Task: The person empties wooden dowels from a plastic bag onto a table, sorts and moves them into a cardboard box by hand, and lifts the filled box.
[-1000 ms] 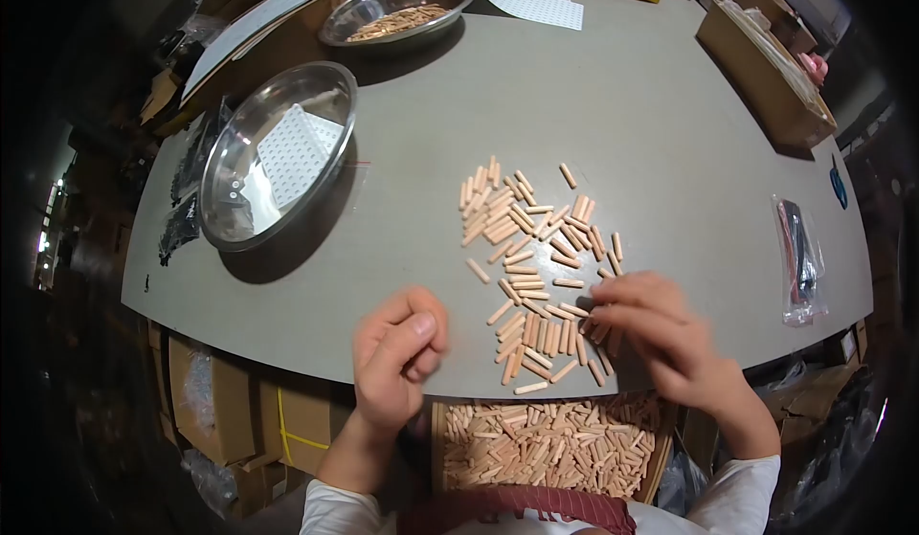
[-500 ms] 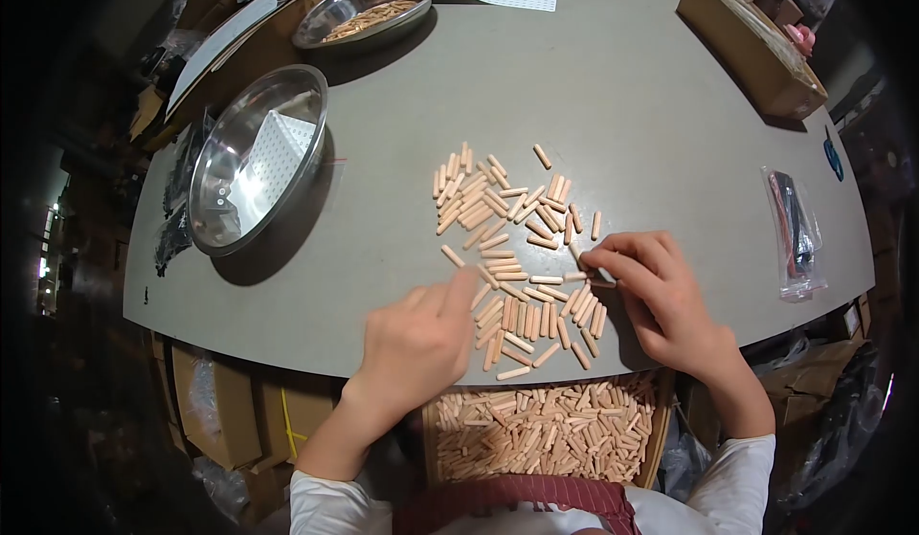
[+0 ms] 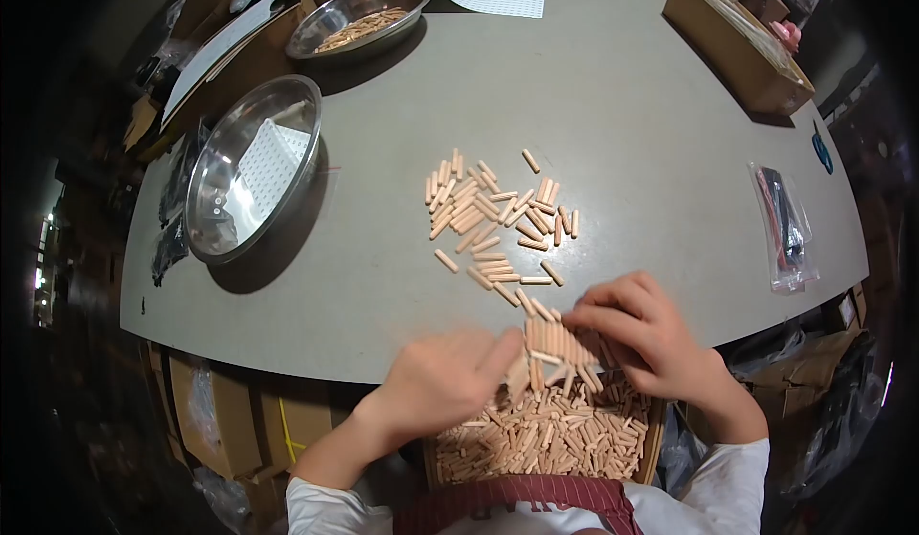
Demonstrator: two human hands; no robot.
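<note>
Short wooden dowels [image 3: 464,205] lie loosely scattered over the middle of the grey table. At the table's front edge, a tight group of dowels [image 3: 555,339] lies between my hands, and several tip over the edge above a box full of dowels [image 3: 546,439]. My left hand [image 3: 445,372], blurred, is at the left side of this group with its index finger stretched toward it. My right hand [image 3: 637,329] is at the group's right side, fingers bent and touching the dowels; whether it grips one is hidden.
A steel bowl [image 3: 201,205] with white printed sheets stands on the left. Another steel bowl [image 3: 302,42] behind it holds dowels. A long cardboard box [image 3: 737,56] stands at the back right, and a clear plastic packet [image 3: 785,234] lies on the right.
Both hands have moved toward the table's front edge. The nearer dowels have shifted with them into a tight group, some now tipping over the edge above the box. The farther dowels remain scattered.
</note>
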